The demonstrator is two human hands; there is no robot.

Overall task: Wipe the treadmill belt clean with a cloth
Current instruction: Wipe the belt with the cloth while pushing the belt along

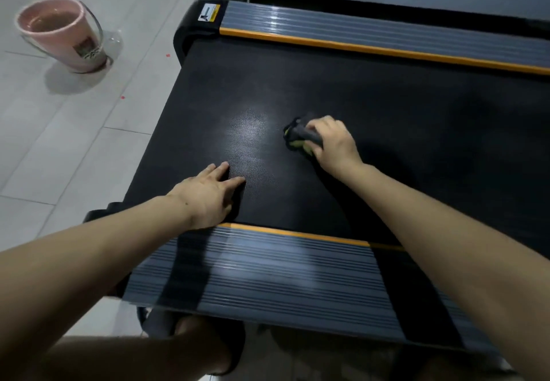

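There is one treadmill belt (387,112), black and textured, with two ribbed grey side rails, one on the far side (387,35) and one on the near side (282,276), and each rail carries one orange stripe along its inner edge. Two bare hands are over the belt, a left hand (205,196) and a right hand (333,142), and there is one dark cloth (299,138) between them. On the tiled floor stands one pink bucket (62,32). One yellow warning sticker (209,13) shows at the belt's far corner.
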